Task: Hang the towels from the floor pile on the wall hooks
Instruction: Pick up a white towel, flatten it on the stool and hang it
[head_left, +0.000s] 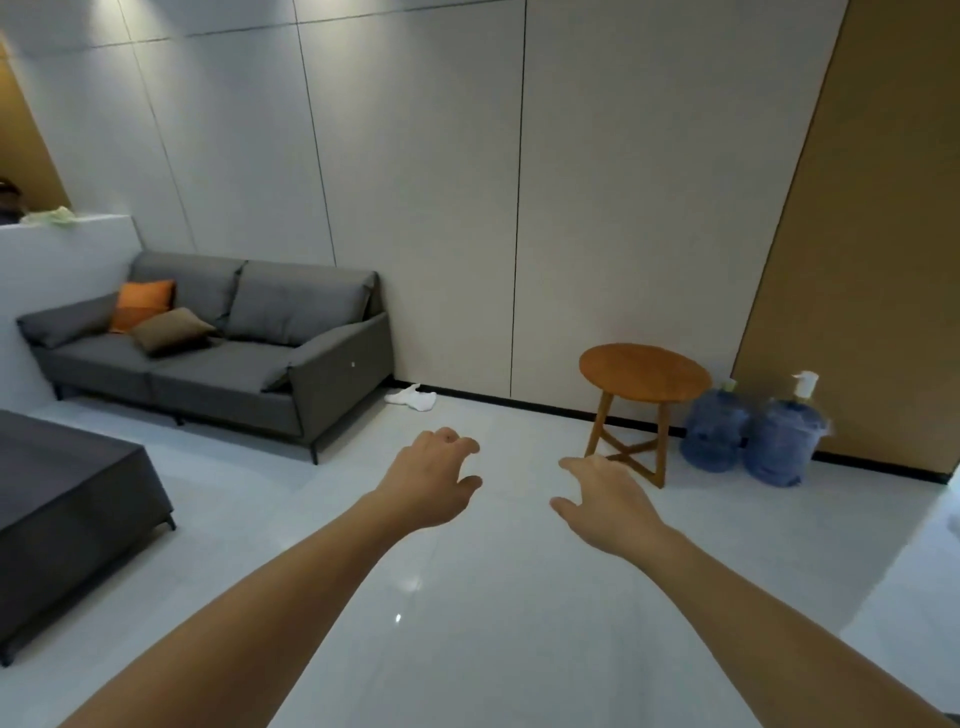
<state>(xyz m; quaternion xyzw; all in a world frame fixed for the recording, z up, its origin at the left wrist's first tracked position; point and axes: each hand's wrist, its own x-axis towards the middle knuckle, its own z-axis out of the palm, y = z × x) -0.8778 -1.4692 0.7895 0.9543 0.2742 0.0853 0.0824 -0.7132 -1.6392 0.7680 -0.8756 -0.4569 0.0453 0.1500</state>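
One grey sofa (208, 358) at left carries two cushions (156, 319). One round wooden table (644, 371) and two blue water jugs (753, 436) stand at right. One white towel pile (411, 399) lies centre. Two hands (519, 488) reach forward.

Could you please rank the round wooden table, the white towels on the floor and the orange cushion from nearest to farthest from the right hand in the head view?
From the right hand:
1. Round wooden table, just beyond it to the right.
2. White towels, on the floor by the wall, ahead left.
3. Orange cushion, on the sofa, far left.
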